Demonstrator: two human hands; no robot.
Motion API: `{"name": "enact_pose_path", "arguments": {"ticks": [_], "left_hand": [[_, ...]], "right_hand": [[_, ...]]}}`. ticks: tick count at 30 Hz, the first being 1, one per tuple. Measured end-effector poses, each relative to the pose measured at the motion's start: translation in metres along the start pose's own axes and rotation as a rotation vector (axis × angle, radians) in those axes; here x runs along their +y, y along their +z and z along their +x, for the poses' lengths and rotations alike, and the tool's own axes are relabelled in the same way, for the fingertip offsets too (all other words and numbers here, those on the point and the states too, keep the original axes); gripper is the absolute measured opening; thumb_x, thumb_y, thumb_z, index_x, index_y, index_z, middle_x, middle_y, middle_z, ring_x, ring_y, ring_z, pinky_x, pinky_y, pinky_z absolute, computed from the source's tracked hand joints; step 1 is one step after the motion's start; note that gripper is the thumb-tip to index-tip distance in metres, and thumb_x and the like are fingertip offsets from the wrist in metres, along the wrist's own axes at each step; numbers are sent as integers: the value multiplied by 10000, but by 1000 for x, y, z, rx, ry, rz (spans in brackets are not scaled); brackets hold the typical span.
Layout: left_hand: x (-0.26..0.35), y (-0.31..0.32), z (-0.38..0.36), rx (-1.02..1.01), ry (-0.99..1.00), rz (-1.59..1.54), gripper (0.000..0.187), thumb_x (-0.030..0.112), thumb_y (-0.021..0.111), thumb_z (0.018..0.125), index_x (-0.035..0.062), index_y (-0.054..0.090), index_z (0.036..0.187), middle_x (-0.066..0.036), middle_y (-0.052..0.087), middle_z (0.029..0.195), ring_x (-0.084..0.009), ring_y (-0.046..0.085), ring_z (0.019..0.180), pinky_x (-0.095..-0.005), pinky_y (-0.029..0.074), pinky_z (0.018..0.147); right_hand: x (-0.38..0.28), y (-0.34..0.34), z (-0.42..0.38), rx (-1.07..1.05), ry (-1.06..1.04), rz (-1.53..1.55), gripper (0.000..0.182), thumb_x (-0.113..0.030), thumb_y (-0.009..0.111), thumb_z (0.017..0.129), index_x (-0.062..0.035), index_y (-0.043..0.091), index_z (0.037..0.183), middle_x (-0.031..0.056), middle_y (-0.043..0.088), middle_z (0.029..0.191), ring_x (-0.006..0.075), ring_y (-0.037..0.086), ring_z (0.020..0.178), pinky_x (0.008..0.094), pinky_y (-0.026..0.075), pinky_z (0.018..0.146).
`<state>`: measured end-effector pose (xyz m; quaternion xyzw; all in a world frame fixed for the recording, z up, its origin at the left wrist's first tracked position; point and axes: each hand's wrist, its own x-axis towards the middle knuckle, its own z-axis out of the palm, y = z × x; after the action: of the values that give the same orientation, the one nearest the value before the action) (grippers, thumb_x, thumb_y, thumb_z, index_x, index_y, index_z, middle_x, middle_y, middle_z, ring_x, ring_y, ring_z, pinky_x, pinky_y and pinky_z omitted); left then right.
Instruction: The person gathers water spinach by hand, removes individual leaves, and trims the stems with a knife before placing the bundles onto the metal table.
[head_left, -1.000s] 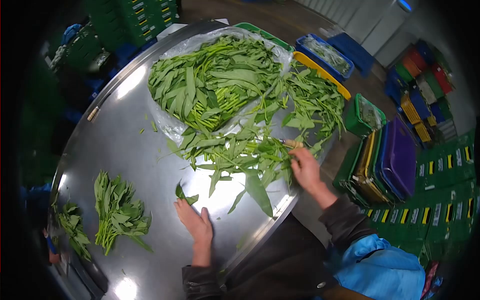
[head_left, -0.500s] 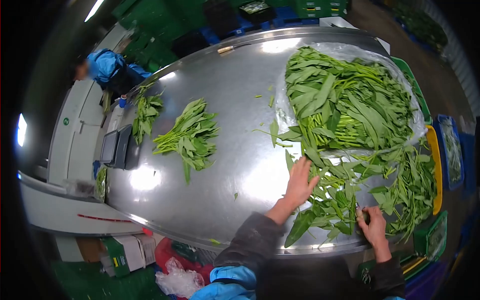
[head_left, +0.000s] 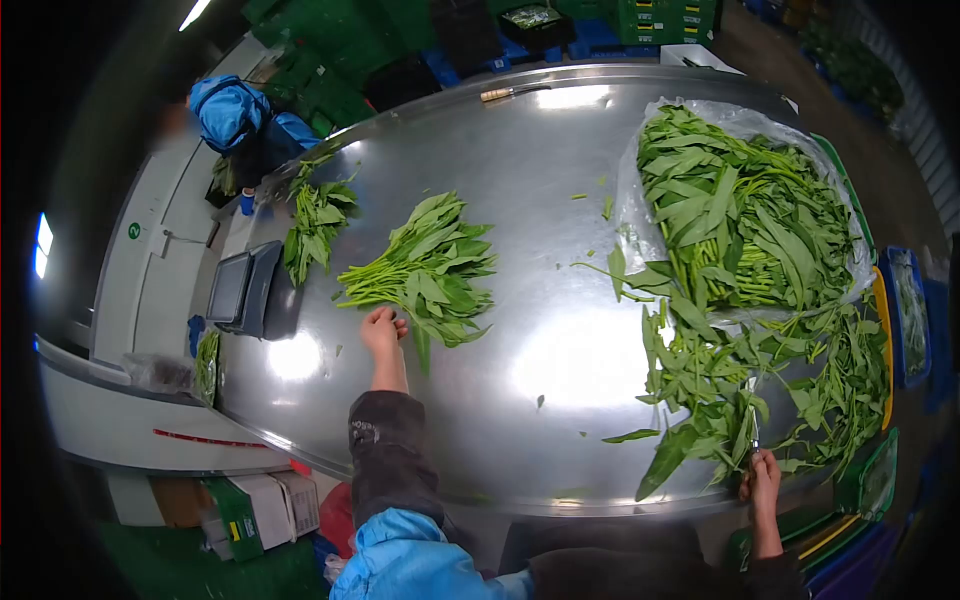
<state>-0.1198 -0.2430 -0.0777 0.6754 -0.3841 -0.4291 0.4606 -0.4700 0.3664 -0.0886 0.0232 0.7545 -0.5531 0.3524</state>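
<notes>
My left hand (head_left: 384,330) is beside the stem ends of a cut bunch of leafy greens (head_left: 425,265), its fingers curled with nothing visible in them. Near the table's front edge, my right hand (head_left: 763,480) grips a small knife (head_left: 754,436), its blade pointing away from me among the leaves. Loose leafy stems (head_left: 690,400) lie spread to the left of the knife. Behind them a large heap of long-leaved greens (head_left: 750,215) rests on a clear plastic bag (head_left: 632,190).
The metal table (head_left: 540,200) carries another knife with a wooden handle (head_left: 497,95) at its far edge. A smaller bunch (head_left: 318,225) lies at the left, near a scale-like grey device (head_left: 245,290). Crates (head_left: 905,310) stand along the right. A person in a blue jacket (head_left: 232,112) is at the far left.
My left hand has moved left from the loose leaves to the cut bunch, its fingers now curled. The right hand stays low at the right with the knife. The view has shifted left.
</notes>
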Motion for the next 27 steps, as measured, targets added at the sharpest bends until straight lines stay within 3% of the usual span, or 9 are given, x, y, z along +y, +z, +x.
{"name": "enact_pose_path", "arguments": {"ticks": [5,9,13,16,18,22,25,27], "left_hand": [[0,2,54,-50,-86,68,144,103,664,843,-16,587,867,-86,625,718,-158,601,490,-267,465,367],[5,15,71,-177,-153,213,170,75,717,802,-14,575,835,-88,633,692,-159,601,472,-257,461,356],[-7,9,89,-199,-227,125,184,68,744,774,-3,581,821,-93,636,689,-160,603,475,-257,458,353],[-14,0,94,-177,-292,10,138,60,714,774,8,589,803,-96,633,682,-162,596,469,-257,454,353],[-9,-11,92,-279,-345,-56,72,51,650,779,19,586,780,-96,626,692,-165,588,472,-285,473,377],[6,-20,83,-264,-338,-16,26,46,575,783,21,576,776,-90,596,674,-169,577,486,-304,492,403],[5,-21,88,-217,-302,73,39,59,580,779,25,567,764,-65,546,638,-173,527,465,-293,442,394],[-7,-19,102,-239,-356,-94,38,68,583,770,39,564,754,-52,503,618,-170,466,452,-297,376,392]], "right_hand": [[11,57,-58,17,13,178,164,-264,548,928,-115,487,960,13,457,572,85,387,370,225,303,321],[13,93,-81,18,-8,117,149,-224,540,931,-105,488,1004,23,474,582,86,387,365,226,305,325],[3,116,-88,21,-7,66,157,-204,542,927,-94,496,1029,24,490,591,84,398,371,229,306,329],[1,125,-85,-20,-26,45,149,-200,539,929,-93,500,1024,14,490,592,80,409,384,224,308,340],[-2,131,-82,-52,-62,38,150,-197,550,928,-92,504,1025,4,494,598,73,423,405,215,314,357],[-13,140,-78,-120,-71,-28,159,-192,550,925,-72,512,1021,-8,488,622,61,422,442,211,330,365],[-14,138,-74,-141,-64,-39,172,-163,580,916,-78,521,1053,-25,501,616,57,440,445,207,336,387],[-14,137,-71,-133,-52,-29,175,-157,580,915,-75,521,1058,-25,504,620,57,445,451,206,341,391]]}}
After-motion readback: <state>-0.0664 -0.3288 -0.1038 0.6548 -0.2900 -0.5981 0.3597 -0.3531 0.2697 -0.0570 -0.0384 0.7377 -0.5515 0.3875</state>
